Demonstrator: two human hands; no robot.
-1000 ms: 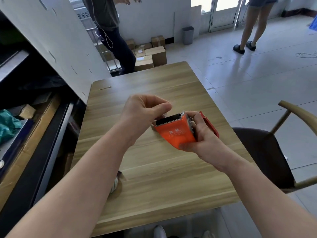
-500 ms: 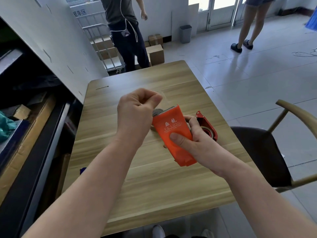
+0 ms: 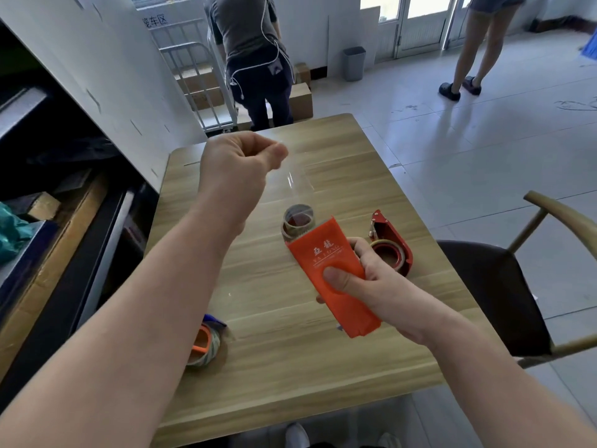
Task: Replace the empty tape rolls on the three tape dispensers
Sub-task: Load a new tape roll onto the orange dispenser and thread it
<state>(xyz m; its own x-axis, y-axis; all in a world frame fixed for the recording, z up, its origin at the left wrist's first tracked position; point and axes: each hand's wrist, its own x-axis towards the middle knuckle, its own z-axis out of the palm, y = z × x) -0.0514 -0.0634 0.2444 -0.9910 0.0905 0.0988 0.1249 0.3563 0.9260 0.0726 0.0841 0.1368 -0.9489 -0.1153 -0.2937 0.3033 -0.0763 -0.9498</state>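
Head cam: the right hand (image 3: 371,282) is wrapped around a flat orange plastic tape dispenser (image 3: 336,273), thumb on top, holding it over the middle of the light wooden table (image 3: 290,367). The left hand (image 3: 239,166) is raised toward the far edge, fingers curled, pinching a clear strip of tape (image 3: 298,185) that runs back to the tape roll (image 3: 298,219) at the dispenser's front. A red dispenser (image 3: 395,244) sits by the right edge.
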